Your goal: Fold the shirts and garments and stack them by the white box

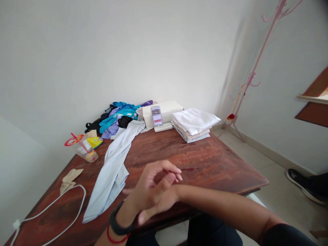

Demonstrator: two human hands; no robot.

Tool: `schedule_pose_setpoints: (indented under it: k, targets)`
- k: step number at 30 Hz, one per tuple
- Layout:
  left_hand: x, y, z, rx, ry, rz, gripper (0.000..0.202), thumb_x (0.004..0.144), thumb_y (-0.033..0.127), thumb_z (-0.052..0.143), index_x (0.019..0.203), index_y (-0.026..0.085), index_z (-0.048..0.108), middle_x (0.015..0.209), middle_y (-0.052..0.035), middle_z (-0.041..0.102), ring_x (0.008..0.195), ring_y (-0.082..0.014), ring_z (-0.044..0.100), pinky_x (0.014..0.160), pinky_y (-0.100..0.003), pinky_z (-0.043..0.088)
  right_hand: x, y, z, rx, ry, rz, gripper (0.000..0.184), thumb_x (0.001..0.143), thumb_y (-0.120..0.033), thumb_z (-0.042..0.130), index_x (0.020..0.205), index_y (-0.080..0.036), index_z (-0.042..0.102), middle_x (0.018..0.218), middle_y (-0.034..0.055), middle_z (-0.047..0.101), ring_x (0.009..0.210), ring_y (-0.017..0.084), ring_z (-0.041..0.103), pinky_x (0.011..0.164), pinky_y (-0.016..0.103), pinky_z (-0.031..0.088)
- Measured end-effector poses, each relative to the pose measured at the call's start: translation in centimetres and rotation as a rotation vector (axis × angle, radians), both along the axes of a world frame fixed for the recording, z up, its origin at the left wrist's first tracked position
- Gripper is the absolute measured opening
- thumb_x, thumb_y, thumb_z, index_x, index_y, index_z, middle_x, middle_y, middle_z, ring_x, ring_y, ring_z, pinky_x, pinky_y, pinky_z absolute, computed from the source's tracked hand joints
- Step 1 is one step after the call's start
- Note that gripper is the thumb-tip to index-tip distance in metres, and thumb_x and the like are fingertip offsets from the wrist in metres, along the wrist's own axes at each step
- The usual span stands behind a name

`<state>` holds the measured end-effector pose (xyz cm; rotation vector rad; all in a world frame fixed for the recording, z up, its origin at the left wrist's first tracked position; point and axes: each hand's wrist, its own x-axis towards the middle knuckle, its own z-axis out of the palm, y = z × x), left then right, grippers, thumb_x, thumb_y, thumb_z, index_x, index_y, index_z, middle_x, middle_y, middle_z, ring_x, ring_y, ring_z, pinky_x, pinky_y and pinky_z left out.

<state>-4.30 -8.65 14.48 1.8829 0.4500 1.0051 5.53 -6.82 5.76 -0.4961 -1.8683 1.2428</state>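
My left hand [151, 176], with a black band and a red string at its wrist, is raised over the near edge of the table. Its fingers are loosely curved and apart, with nothing between them. Across it from the right comes my right hand [162, 200], wrapped around the left hand near the wrist; one fingertip shows on the far side. Left of both hands, a long light-blue garment [110, 174] lies stretched over the wooden table [159, 150]. A stack of folded clothes [194, 123], white on top, sits at the back right.
A heap of clothes [120, 114] and a white box [164, 111] stand against the wall. On the left are a plastic cup [87, 150] with a straw, a crumpled napkin [70, 179] and a white cable [83, 201]. A pink coat stand [261, 58] rises beyond the table.
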Motion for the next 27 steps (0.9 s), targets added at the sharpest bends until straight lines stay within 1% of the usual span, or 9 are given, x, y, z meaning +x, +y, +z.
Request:
schedule_pose_setpoints:
  k: [2, 3, 5, 7, 11, 14, 19, 23, 27]
  targets:
    - [-1.4, 3.0, -0.8, 0.129, 0.244, 0.149, 0.021, 0.101, 0.032, 0.054, 0.105, 0.019, 0.070, 0.095, -0.0065, 0.073, 0.088, -0.0189, 0.070, 0.081, -0.030, 0.055, 1.9, 2.3, -0.1, 0.003, -0.066, 0.169, 0.055, 0.073, -0.043, 0.085, 0.121, -0.021, 0.072, 0.114, 0.0054, 0.075, 0.106, 0.025, 0.070, 0.090, 0.032, 0.056]
    - [-2.4, 4.8, -1.3, 0.216, 0.367, 0.256, 0.021, 0.100, 0.032, 0.054, 0.107, 0.020, 0.069, 0.101, -0.0067, 0.074, 0.094, -0.0198, 0.069, 0.087, -0.032, 0.054, 3.1, 3.6, -0.4, -0.027, -0.089, 0.176, 0.049, 0.079, -0.044, 0.080, 0.119, -0.017, 0.072, 0.109, 0.0071, 0.076, 0.099, 0.024, 0.071, 0.087, 0.033, 0.057]
    - [-4.8, 8.9, -2.3, 0.337, 0.628, 0.473, 0.025, 0.100, 0.035, 0.052, 0.112, 0.021, 0.068, 0.113, -0.0077, 0.072, 0.105, -0.0219, 0.067, 0.096, -0.034, 0.050, 5.4, 6.2, -1.4, -0.071, -0.159, -0.020, 0.043, 0.086, -0.047, 0.072, 0.116, -0.017, 0.073, 0.101, 0.0075, 0.077, 0.088, 0.022, 0.071, 0.082, 0.034, 0.056]
    - [-7.7, 12.8, -3.5, 0.347, 0.995, 0.702, 0.032, 0.100, 0.038, 0.047, 0.122, 0.023, 0.064, 0.127, -0.0069, 0.068, 0.118, -0.0221, 0.063, 0.103, -0.032, 0.047, 7.4, 8.3, -2.7, -0.132, -0.116, -0.240, 0.042, 0.087, -0.050, 0.069, 0.111, -0.017, 0.074, 0.095, 0.0079, 0.077, 0.081, 0.020, 0.070, 0.077, 0.033, 0.055]
    - [-13.5, 17.7, -5.8, 0.205, 1.246, 0.953, 0.064, 0.090, 0.045, 0.058, 0.141, 0.007, 0.050, 0.139, -0.0276, 0.056, 0.131, -0.0446, 0.052, 0.105, -0.057, 0.042, 9.1, 10.3, -4.7, -0.296, 0.112, -0.390, 0.040, 0.085, -0.054, 0.068, 0.095, -0.015, 0.073, 0.077, 0.0046, 0.073, 0.063, 0.014, 0.065, 0.064, 0.027, 0.052]
    - [-16.3, 18.9, -7.2, 0.085, 1.362, 1.044, 0.076, 0.085, 0.052, 0.061, 0.140, 0.001, 0.048, 0.136, -0.0349, 0.055, 0.126, -0.0513, 0.054, 0.097, -0.061, 0.046, 9.1, 10.5, -5.0, -0.345, 0.198, -0.378, 0.040, 0.082, -0.055, 0.071, 0.092, -0.016, 0.072, 0.072, 0.0027, 0.071, 0.058, 0.013, 0.063, 0.059, 0.025, 0.050]
    - [-17.9, 19.2, -8.1, 0.030, 1.418, 1.037, 0.047, 0.090, 0.038, 0.050, 0.123, 0.007, 0.062, 0.122, -0.0282, 0.067, 0.116, -0.0435, 0.064, 0.091, -0.051, 0.051, 9.0, 10.5, -5.0, -0.385, 0.199, -0.368, 0.040, 0.079, -0.055, 0.072, 0.089, -0.016, 0.072, 0.071, 0.0025, 0.071, 0.055, 0.012, 0.062, 0.054, 0.023, 0.048]
    - [-17.1, 18.5, -6.7, 0.055, 1.369, 0.986, 0.034, 0.087, 0.031, 0.048, 0.110, 0.013, 0.068, 0.107, -0.0200, 0.074, 0.108, -0.0377, 0.069, 0.088, -0.042, 0.051, 9.1, 10.7, -5.2, -0.436, 0.208, -0.389, 0.038, 0.079, -0.051, 0.072, 0.088, -0.015, 0.071, 0.069, 0.0025, 0.071, 0.054, 0.011, 0.062, 0.053, 0.023, 0.048]
    - [-14.7, 16.0, -4.6, 0.119, 1.249, 0.897, 0.033, 0.088, 0.032, 0.046, 0.103, 0.014, 0.070, 0.106, -0.0179, 0.074, 0.107, -0.0370, 0.069, 0.086, -0.039, 0.050, 9.0, 10.5, -4.9, -0.506, 0.221, -0.387, 0.035, 0.079, -0.048, 0.074, 0.087, -0.015, 0.071, 0.068, 0.0025, 0.070, 0.054, 0.011, 0.062, 0.052, 0.022, 0.050]
